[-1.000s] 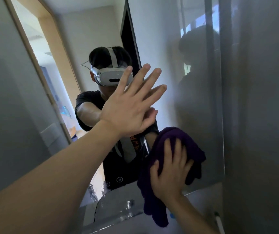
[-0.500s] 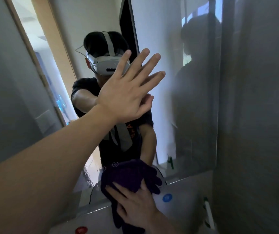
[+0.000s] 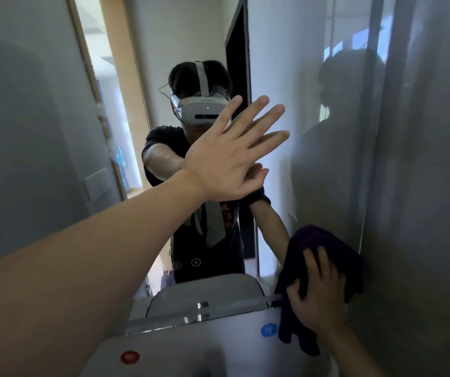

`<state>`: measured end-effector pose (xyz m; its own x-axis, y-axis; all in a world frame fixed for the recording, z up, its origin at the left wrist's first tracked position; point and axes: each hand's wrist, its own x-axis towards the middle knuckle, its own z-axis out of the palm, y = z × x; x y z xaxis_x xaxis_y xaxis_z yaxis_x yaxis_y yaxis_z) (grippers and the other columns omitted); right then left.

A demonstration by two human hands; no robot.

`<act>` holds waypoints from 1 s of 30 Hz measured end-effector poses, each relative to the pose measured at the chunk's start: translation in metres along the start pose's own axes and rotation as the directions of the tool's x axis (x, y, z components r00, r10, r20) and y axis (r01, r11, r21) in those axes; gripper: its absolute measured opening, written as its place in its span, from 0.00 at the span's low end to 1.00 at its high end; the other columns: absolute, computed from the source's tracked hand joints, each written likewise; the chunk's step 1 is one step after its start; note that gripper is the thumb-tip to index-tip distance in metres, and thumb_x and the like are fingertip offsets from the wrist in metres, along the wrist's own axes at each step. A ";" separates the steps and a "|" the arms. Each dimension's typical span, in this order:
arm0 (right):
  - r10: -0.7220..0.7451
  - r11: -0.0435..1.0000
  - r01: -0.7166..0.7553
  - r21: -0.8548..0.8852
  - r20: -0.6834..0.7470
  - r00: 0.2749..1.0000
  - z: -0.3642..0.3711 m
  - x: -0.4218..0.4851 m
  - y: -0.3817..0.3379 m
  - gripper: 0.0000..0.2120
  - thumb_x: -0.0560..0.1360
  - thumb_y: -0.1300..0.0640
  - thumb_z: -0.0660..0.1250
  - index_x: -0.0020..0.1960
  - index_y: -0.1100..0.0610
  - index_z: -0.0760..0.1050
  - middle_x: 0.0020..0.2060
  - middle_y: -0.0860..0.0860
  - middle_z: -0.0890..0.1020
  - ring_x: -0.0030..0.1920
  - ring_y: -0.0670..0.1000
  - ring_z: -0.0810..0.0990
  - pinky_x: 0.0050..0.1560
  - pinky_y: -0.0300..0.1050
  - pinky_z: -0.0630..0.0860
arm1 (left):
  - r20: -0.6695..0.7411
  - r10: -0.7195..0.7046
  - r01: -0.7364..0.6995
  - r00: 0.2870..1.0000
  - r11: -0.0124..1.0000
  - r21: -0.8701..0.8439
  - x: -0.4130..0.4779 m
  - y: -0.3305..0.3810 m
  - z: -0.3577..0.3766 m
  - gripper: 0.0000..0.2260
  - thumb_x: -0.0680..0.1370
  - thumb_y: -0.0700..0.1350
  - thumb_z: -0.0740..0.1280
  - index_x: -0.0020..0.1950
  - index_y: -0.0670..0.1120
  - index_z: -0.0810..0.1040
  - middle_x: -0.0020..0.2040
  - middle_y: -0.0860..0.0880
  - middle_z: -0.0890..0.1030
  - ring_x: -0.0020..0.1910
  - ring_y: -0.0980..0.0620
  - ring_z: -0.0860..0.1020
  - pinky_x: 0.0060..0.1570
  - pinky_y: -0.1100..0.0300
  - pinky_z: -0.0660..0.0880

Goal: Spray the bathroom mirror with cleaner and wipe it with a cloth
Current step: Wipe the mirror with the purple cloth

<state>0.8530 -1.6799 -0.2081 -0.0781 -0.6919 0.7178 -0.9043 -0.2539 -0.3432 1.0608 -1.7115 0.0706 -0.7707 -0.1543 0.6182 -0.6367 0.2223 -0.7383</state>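
Now cloth [image 3: 324, 240] swept from bottom centre to mirror's [image 3: 286, 63] lower-right corner under flat right hand [image 3: 320, 297]; left hand [image 3: 226, 161] splayed, bracing. Wiping ongoing.

The bare left arm [image 3: 82, 268] reaches forward and up, its bare left hand [image 3: 223, 164] flat, palm turned away, fingers straight and fanned. Low at the right, the bare right hand [image 3: 319, 297] presses palm-forward, fingers spread, nearly straight.

Dim grey room, daylight from the reflected doorway [image 3: 115, 110]; wide-angle edges bend, right hand [image 3: 319, 300] softly blurred.
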 end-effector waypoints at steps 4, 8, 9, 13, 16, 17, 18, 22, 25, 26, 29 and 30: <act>-0.071 0.996 0.072 -0.045 0.014 0.997 -0.023 0.008 0.001 0.32 0.71 0.50 0.64 0.74 0.55 0.64 0.72 0.59 0.67 0.64 0.64 0.72 0.59 0.71 0.74 | 0.073 -0.017 0.019 0.997 1.000 -0.019 0.001 0.001 -0.011 0.29 0.79 0.56 0.57 0.80 0.50 0.65 0.83 0.44 0.58 0.82 0.41 0.53 0.79 0.37 0.49; -0.121 0.988 0.126 -0.083 0.063 0.991 -0.047 0.035 -0.005 0.32 0.75 0.46 0.60 0.78 0.52 0.60 0.75 0.55 0.63 0.68 0.61 0.70 0.63 0.69 0.72 | 0.075 -0.013 0.019 0.997 0.997 -0.074 0.001 -0.001 -0.026 0.32 0.79 0.54 0.58 0.83 0.50 0.59 0.83 0.44 0.56 0.83 0.42 0.52 0.78 0.37 0.50; -0.142 0.986 0.147 -0.084 0.066 0.988 -0.051 0.045 -0.012 0.32 0.76 0.45 0.58 0.79 0.51 0.58 0.75 0.54 0.62 0.69 0.61 0.69 0.64 0.70 0.72 | 0.036 -0.026 0.029 0.999 0.996 -0.082 -0.003 -0.009 -0.032 0.32 0.78 0.53 0.59 0.83 0.50 0.59 0.83 0.43 0.56 0.83 0.41 0.52 0.78 0.36 0.50; -0.205 0.975 0.207 -0.079 0.030 0.978 -0.058 0.081 -0.051 0.34 0.78 0.43 0.54 0.82 0.43 0.47 0.77 0.52 0.58 0.71 0.58 0.62 0.64 0.77 0.67 | -0.042 -0.240 0.240 0.970 0.971 0.001 -0.035 -0.068 -0.056 0.32 0.78 0.52 0.60 0.83 0.52 0.58 0.83 0.41 0.54 0.82 0.38 0.51 0.79 0.36 0.47; -0.267 0.960 0.266 -0.088 0.003 0.964 -0.057 0.101 -0.083 0.34 0.78 0.41 0.55 0.81 0.45 0.51 0.77 0.53 0.59 0.68 0.61 0.63 0.59 0.83 0.65 | 0.078 -0.345 0.336 0.935 0.935 0.113 -0.065 -0.095 -0.074 0.32 0.80 0.56 0.60 0.83 0.54 0.55 0.84 0.40 0.51 0.82 0.36 0.49 0.78 0.39 0.44; -0.269 0.960 0.267 -0.088 -0.015 0.963 -0.058 0.107 -0.093 0.34 0.77 0.40 0.56 0.81 0.46 0.52 0.77 0.54 0.59 0.68 0.61 0.62 0.59 0.84 0.63 | 0.121 -0.352 0.338 0.928 0.933 0.121 -0.071 -0.099 -0.077 0.32 0.80 0.58 0.60 0.83 0.55 0.54 0.84 0.40 0.50 0.82 0.36 0.48 0.78 0.39 0.43; -0.266 0.961 0.262 -0.083 -0.033 0.964 -0.059 0.112 -0.103 0.34 0.77 0.41 0.56 0.81 0.46 0.52 0.77 0.54 0.58 0.68 0.61 0.61 0.60 0.84 0.62 | 0.157 -0.363 0.346 0.918 0.930 0.128 -0.075 -0.102 -0.080 0.33 0.80 0.60 0.59 0.83 0.56 0.53 0.84 0.40 0.49 0.82 0.35 0.47 0.78 0.38 0.43; -0.278 0.959 0.272 -0.074 -0.081 0.957 -0.063 0.124 -0.147 0.35 0.77 0.44 0.58 0.81 0.48 0.54 0.78 0.56 0.60 0.69 0.63 0.62 0.64 0.83 0.58 | 0.235 -0.465 0.440 0.854 0.885 0.152 -0.083 -0.111 -0.087 0.35 0.79 0.66 0.58 0.83 0.60 0.48 0.84 0.42 0.46 0.81 0.32 0.45 0.75 0.30 0.47; -0.321 0.947 0.317 -0.057 -0.097 0.942 -0.061 0.127 -0.180 0.35 0.76 0.45 0.59 0.81 0.48 0.55 0.79 0.55 0.60 0.71 0.62 0.64 0.65 0.82 0.58 | 0.297 -0.458 0.420 0.838 0.889 0.185 -0.083 -0.111 -0.086 0.35 0.80 0.67 0.57 0.83 0.61 0.46 0.84 0.42 0.42 0.80 0.30 0.41 0.74 0.28 0.45; -0.335 0.942 0.330 -0.058 -0.104 0.936 -0.058 0.128 -0.189 0.34 0.76 0.45 0.59 0.81 0.49 0.55 0.79 0.55 0.61 0.71 0.62 0.65 0.66 0.81 0.58 | 0.308 -0.454 0.414 0.836 0.891 0.188 -0.082 -0.110 -0.085 0.34 0.80 0.67 0.56 0.83 0.62 0.45 0.84 0.42 0.41 0.80 0.30 0.39 0.74 0.28 0.43; -0.356 0.934 0.353 -0.048 -0.115 0.927 -0.048 0.123 -0.210 0.33 0.76 0.45 0.57 0.81 0.49 0.57 0.79 0.55 0.62 0.70 0.60 0.65 0.66 0.81 0.59 | 0.321 -0.450 0.411 0.833 0.893 0.185 -0.083 -0.111 -0.085 0.34 0.81 0.67 0.54 0.83 0.62 0.43 0.84 0.42 0.40 0.80 0.30 0.38 0.74 0.29 0.42; -0.361 0.932 0.359 -0.042 -0.122 0.924 -0.044 0.119 -0.215 0.33 0.76 0.45 0.57 0.81 0.50 0.57 0.78 0.54 0.62 0.69 0.60 0.66 0.65 0.80 0.60 | 0.321 -0.449 0.409 0.834 0.893 0.188 -0.084 -0.111 -0.085 0.33 0.81 0.67 0.54 0.83 0.62 0.43 0.84 0.42 0.40 0.80 0.30 0.38 0.74 0.29 0.41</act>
<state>1.0198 -1.6781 -0.0218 0.2033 -0.4651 0.8616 -0.8887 -0.4569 -0.0369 1.1983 -1.6414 0.1236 -0.3639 -0.5377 0.7606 -0.8883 -0.0454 -0.4570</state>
